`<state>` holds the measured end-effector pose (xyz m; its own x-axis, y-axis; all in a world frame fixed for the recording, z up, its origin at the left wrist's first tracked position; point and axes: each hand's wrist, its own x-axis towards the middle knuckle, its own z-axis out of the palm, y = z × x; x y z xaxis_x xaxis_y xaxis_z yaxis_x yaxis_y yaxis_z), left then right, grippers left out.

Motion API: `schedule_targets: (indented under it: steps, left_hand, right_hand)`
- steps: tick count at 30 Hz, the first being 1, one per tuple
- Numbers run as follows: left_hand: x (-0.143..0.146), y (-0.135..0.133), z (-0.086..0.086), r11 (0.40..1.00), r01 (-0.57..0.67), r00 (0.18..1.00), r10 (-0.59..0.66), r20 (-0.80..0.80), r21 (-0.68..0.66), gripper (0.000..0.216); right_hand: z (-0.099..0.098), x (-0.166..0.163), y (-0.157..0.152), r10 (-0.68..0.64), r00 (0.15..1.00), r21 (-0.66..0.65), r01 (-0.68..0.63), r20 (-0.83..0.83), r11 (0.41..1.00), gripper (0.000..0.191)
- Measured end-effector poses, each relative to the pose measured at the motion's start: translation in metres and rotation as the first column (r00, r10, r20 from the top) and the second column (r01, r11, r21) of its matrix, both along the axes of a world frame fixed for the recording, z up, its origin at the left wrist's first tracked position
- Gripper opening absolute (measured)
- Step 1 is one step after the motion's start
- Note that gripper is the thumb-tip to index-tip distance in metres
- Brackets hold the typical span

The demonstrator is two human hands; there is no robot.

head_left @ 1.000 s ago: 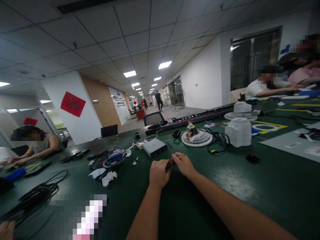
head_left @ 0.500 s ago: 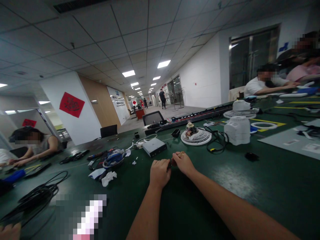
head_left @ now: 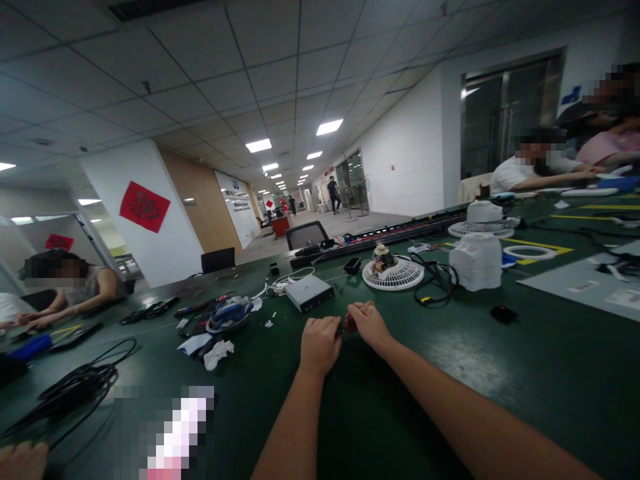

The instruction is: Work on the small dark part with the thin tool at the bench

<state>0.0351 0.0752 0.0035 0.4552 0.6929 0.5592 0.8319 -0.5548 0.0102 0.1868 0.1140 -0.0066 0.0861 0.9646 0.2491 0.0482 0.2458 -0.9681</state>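
Note:
My left hand and my right hand meet above the green table, knuckles up and fingers curled. Between them shows a small reddish-brown part, mostly covered by my fingers; its kind does not show. My right hand grips it from the right. Closed at the dark left end of the part, my left hand hides whatever lies inside its fist. Just beyond my hands sits a flat grey box. Behind, to the right, a white round fan grille lies with a motor assembly on top.
A white plastic housing and black cable lie to the right. On the left are a bowl of blue cloth, crumpled tissue and coiled black cable. Another person's hand enters at lower left; people sit at both sides.
My hands stay almost in place, with the right hand's fingers shifting slightly and more red showing on the small part. The hand at lower left has come further in.

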Motion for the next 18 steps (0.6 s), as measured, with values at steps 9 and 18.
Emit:
schedule_targets:
  steps: [9, 18]
  left_hand:
    - [0.0013, -0.0022, 0.0031, 0.999, 0.006, 1.000, -0.006, -0.008, -0.035, 0.037]
    - [0.0004, -0.0013, 0.0033, 0.999, -0.004, 1.000, 0.003, -0.010, -0.041, 0.041]
  right_hand:
    - [-0.0052, 0.0011, 0.0038, 0.016, 0.997, 0.046, -0.019, 0.071, 0.999, 0.028]
    - [-0.0028, 0.0023, 0.0033, -0.030, 0.995, 0.053, 0.025, 0.095, 0.998, 0.026]
